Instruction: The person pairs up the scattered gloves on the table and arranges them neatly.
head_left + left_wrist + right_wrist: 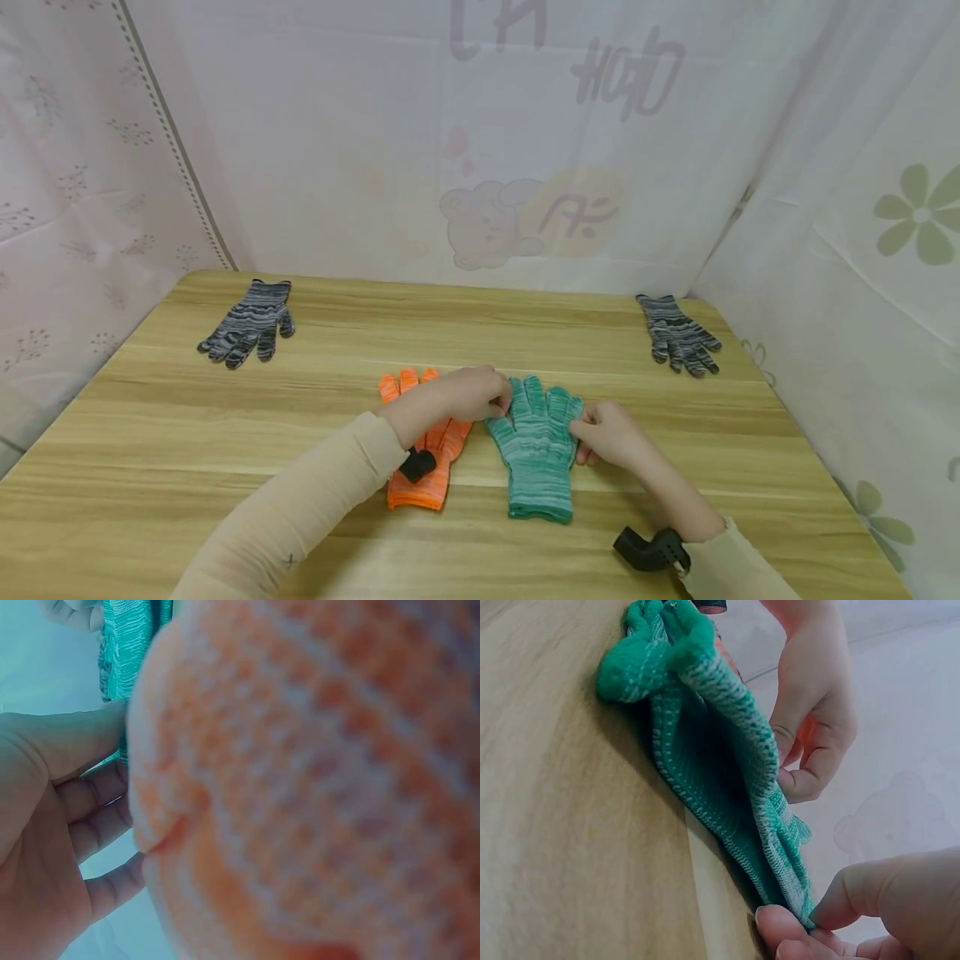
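Note:
A green striped knit glove (pixel 540 467) lies with its fingers away from me and its cuff toward me. My left hand (pixel 476 393) reaches over an orange knit glove (pixel 420 493) and pinches the green glove's left edge by its fingers. My right hand (pixel 611 435) pinches the opposite edge between thumb and forefinger. In the right wrist view the green glove (pixel 765 780) stands partly raised, with a dark hollow between its layers, and the right fingertips (pixel 780 926) grip its edge. The orange glove (pixel 315 772) fills much of the left wrist view, blurred.
Two grey-black striped gloves lie on the wooden table (pixel 337 333), one at the far left (pixel 251 325) and one at the far right (pixel 678 335). Printed curtains (pixel 337 167) hang behind and beside the table. A black wrist device (pixel 648 550) sits by the right sleeve.

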